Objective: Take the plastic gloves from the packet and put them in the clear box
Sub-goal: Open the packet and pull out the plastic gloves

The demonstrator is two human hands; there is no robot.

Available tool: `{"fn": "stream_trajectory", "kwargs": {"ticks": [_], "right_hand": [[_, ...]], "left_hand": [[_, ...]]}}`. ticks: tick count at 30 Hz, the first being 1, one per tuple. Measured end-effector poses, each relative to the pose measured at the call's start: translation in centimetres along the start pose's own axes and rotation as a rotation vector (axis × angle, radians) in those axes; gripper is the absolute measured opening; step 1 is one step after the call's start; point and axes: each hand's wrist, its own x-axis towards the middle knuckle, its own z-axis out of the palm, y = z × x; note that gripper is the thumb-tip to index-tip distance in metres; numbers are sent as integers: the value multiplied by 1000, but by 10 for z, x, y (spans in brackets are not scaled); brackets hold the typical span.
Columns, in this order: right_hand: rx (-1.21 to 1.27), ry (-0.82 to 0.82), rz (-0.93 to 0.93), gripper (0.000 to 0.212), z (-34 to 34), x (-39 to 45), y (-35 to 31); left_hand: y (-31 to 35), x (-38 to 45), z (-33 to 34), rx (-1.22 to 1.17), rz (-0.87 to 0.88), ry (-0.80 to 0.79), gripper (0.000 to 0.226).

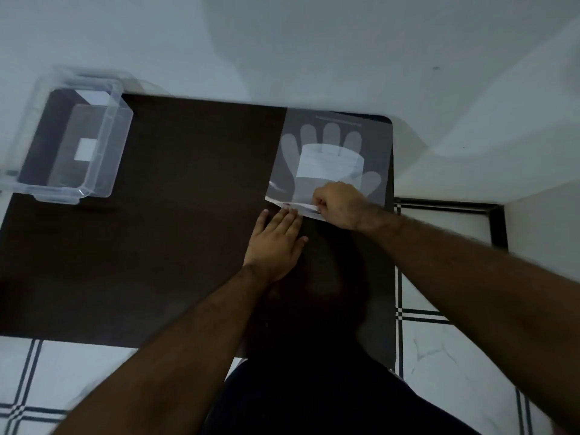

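A flat clear packet of plastic gloves (pixel 332 142), with a pale glove shape and a white label showing through, lies at the far right corner of the dark table (pixel 188 230). My right hand (pixel 340 207) is closed, pinching the packet's near edge. My left hand (pixel 277 240) lies flat on the table with fingers together, its fingertips pressing the same near edge just left of the right hand. The clear box (pixel 72 142) stands open and empty at the far left corner, with a white sticker on its bottom.
A white wall runs behind the table. White floor tiles with dark lines show to the right and in front of the table. A dark frame (pixel 496 221) stands on the floor at the right.
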Motion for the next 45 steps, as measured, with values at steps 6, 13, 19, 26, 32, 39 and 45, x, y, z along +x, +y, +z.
{"fn": "stream_trajectory", "kwargs": {"ticks": [6, 13, 19, 26, 32, 39, 45], "right_hand": [[90, 81, 2, 7, 0, -2, 4], [76, 102, -46, 13, -10, 1, 0], [59, 91, -65, 15, -9, 6, -1], [89, 194, -79, 14, -12, 9, -2], [59, 239, -108, 15, -16, 11, -6], [25, 220, -135, 14, -17, 11, -8], [-5, 208, -110, 16, -21, 13, -12]], "left_hand": [[1, 4, 0, -47, -59, -3, 62], [6, 13, -6, 14, -28, 158, 62], [0, 19, -8, 78, -24, 138, 51], [-5, 25, -10, 78, 22, 134, 44], [0, 38, -30, 17, -17, 105, 42], [-1, 52, -48, 95, -15, -5, 35], [1, 64, -58, 128, -36, -48, 27]]}}
